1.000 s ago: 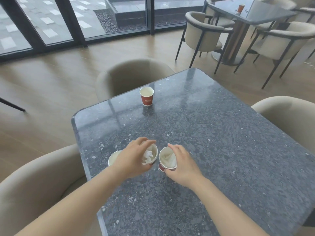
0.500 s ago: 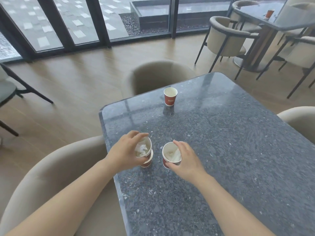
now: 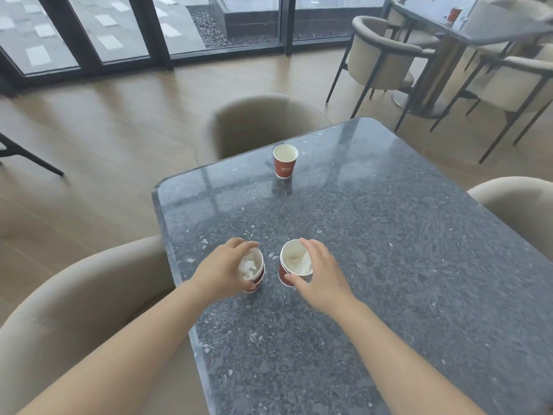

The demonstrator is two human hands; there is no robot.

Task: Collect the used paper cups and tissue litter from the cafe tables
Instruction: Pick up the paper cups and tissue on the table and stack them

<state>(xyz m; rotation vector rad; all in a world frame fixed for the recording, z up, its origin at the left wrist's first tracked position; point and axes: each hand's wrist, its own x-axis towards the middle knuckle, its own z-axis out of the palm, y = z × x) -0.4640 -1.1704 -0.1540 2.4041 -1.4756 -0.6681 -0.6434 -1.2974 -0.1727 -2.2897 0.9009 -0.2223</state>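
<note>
On the dark stone table (image 3: 389,235), my left hand (image 3: 221,271) grips the rim of a red paper cup (image 3: 256,274) that holds a crumpled white tissue (image 3: 247,268); this cup sits nested inside another red cup. Just to its right, my right hand (image 3: 321,277) grips a second red paper cup (image 3: 291,266) with a tissue (image 3: 300,262) inside, thumb on its near side and fingers over the far rim. A third red cup (image 3: 285,161) stands upright and alone near the table's far edge.
Beige armchairs surround the table: one at the far side (image 3: 257,124), one at near left (image 3: 74,310), one at right (image 3: 517,211). Another table (image 3: 478,28) at the back right carries a red cup (image 3: 454,14). Glass doors line the back wall.
My left hand has set its tissue-filled cup down into the cup that stood at the table's left edge, so they now nest. The camera view has shifted; my right hand keeps its cup.
</note>
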